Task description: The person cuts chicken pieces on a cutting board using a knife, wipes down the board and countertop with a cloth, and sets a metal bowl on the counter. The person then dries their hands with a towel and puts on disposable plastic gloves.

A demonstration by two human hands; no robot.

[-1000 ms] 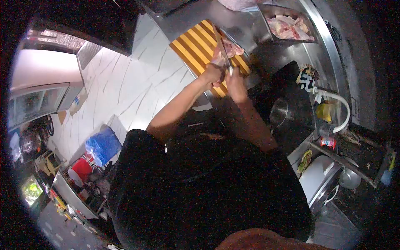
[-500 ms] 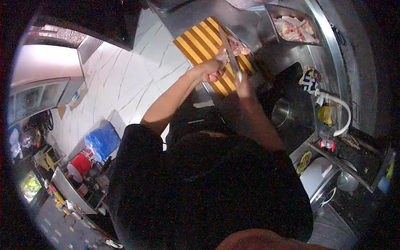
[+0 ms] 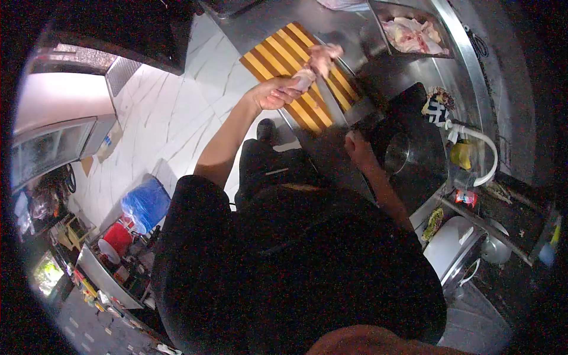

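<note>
A raw chicken leg (image 3: 304, 80) is in my left hand (image 3: 275, 94), whose fingers are wrapped round its near end. Its far part (image 3: 324, 57) is raised over the striped wooden cutting board (image 3: 272, 56) and looks blurred. My right hand (image 3: 357, 145) is closed at the board's near right corner, with a knife (image 3: 331, 102) in it. The blade points away from me across the board, its tip end close to the chicken; whether it touches the meat I cannot tell. The handle is mostly hidden in shadow and by the fingers.
A metal tray (image 3: 378, 29) of raw chicken pieces (image 3: 411, 35) stands at the back right of the steel counter (image 3: 248, 23). A dark sink with a round metal pot (image 3: 398, 152) and a white curved faucet (image 3: 494, 157) lies right. White tiled floor (image 3: 177, 118) is at left.
My left hand has moved back left, and the chicken leg is lifted, its far part swung up. My right hand and the knife have drawn toward me, lower right.
</note>
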